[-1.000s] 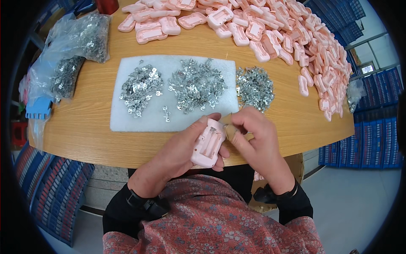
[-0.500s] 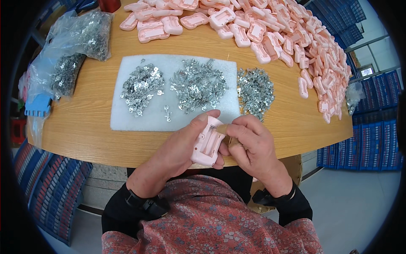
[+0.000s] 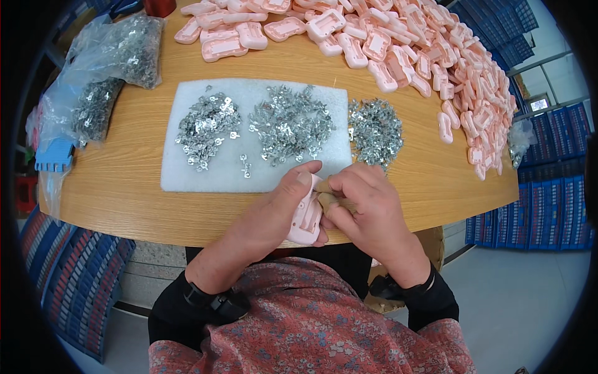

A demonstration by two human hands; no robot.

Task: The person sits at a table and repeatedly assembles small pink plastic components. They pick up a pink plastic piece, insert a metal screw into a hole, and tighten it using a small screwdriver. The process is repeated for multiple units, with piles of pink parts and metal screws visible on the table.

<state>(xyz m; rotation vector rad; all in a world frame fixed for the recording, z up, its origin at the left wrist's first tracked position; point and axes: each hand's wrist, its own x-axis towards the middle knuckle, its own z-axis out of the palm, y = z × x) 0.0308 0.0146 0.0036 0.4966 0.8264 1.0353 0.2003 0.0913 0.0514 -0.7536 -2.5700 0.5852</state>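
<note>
My left hand (image 3: 265, 218) is wrapped round a pale pink plastic casing (image 3: 304, 230) with an oblong recess facing up, thumb along its upper left side. Over the casing's upper right part, my right hand (image 3: 374, 206) has thumb and finger pinched together at the recess. Tan covers (image 3: 329, 202) sit on those fingertips. Whatever the pinch holds is hidden behind them. Just beyond my hands, a white foam sheet (image 3: 177, 177) bears two heaps of small silvery metal contact pieces (image 3: 291, 124), with a few loose pieces (image 3: 246, 167) between them.
Another metal heap (image 3: 376, 134) lies right of the sheet, on the wooden table (image 3: 131, 206). Many pink casings (image 3: 467, 93) pile up along the far and right sides. Clear bags of metal pieces (image 3: 134, 56) and a blue ridged piece (image 3: 55, 156) are at left. Blue racks (image 3: 75, 280) stand beyond the edges.
My right thumb and finger have moved left and closed in over the casing's upper end, covering more of the recess. My left hand keeps its hold, and the casing is slightly more tilted.
</note>
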